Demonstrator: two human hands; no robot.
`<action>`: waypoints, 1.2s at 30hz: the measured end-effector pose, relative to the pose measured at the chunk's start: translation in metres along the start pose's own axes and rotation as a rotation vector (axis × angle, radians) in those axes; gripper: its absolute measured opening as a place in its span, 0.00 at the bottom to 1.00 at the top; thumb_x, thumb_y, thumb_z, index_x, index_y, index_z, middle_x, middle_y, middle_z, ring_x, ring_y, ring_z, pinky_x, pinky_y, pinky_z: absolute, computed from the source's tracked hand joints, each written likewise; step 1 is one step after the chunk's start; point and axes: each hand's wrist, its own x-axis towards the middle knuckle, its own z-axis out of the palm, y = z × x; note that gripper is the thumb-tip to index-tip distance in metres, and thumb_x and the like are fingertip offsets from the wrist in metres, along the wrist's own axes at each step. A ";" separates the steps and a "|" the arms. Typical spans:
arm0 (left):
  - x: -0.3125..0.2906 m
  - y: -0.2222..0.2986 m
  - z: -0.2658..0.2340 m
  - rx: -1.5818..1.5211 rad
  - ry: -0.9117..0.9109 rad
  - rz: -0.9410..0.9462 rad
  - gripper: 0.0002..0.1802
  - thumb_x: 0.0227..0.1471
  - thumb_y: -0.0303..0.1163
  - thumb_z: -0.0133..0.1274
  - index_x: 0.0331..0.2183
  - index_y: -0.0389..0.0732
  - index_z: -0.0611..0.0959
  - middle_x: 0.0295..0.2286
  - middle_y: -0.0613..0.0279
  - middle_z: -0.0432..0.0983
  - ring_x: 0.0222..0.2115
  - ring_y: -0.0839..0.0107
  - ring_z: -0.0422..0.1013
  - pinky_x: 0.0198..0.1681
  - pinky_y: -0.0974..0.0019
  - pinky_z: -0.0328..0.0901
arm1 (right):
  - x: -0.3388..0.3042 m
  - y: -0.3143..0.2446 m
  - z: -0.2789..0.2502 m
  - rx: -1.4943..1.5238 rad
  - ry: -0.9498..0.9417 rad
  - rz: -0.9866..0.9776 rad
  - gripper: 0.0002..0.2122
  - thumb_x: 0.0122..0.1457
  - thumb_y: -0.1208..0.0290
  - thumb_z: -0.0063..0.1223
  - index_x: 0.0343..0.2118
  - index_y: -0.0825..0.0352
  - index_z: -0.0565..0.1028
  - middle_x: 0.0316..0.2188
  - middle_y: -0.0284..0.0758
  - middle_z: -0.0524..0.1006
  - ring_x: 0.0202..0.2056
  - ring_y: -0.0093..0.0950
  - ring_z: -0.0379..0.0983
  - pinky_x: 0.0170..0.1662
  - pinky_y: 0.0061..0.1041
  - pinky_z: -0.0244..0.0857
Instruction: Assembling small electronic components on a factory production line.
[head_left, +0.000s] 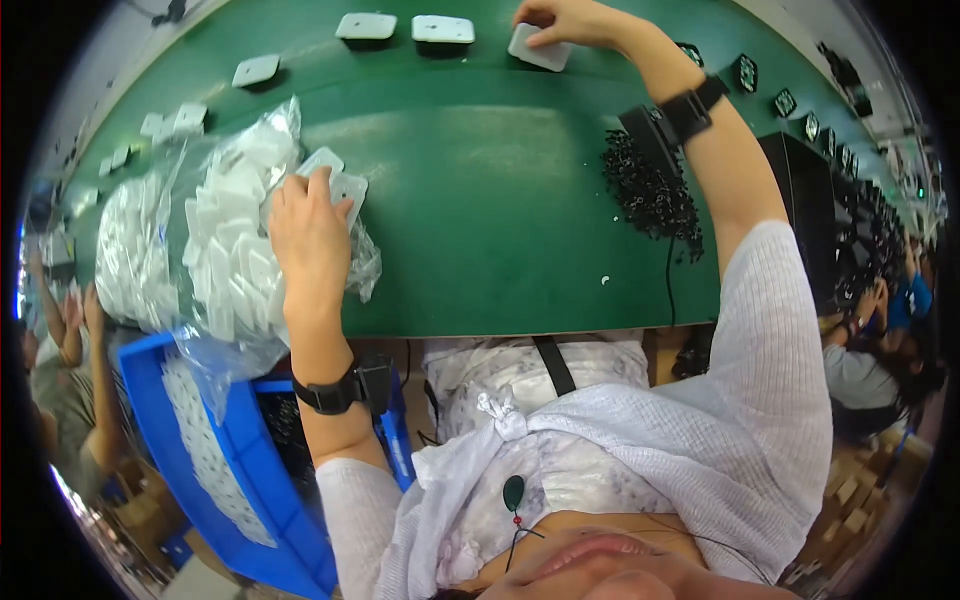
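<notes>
At the far side of the table, my right hand (572,20) grips a white rounded box-shaped casing (538,50) by its upper edge, fingers curled over it. My left hand (308,228) is over an opened clear plastic bag (285,125) on the left. Its thumb and fingers close on a translucent white plastic cover (347,188) at the bag's edge; the fingertips are partly hidden. A heap of similar white covers (232,225) lies in the bag beside that hand.
Two white casings (443,30) stand left of my right hand, with several more along the far left edge. Small black parts (650,185) lie heaped on the right. Dark units with green boards (746,73) line the right edge. A blue bin (225,440) stands lower left. Other people sit at both sides.
</notes>
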 end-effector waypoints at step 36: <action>0.018 0.066 -0.035 -0.447 0.162 0.016 0.06 0.52 0.25 0.53 0.33 0.36 0.73 0.22 0.55 0.71 0.19 0.63 0.67 0.24 0.63 0.62 | -0.221 -0.095 0.089 -0.458 0.659 0.158 0.13 0.45 0.61 0.63 0.23 0.63 0.70 0.24 0.33 0.71 0.31 0.33 0.71 0.33 0.33 0.65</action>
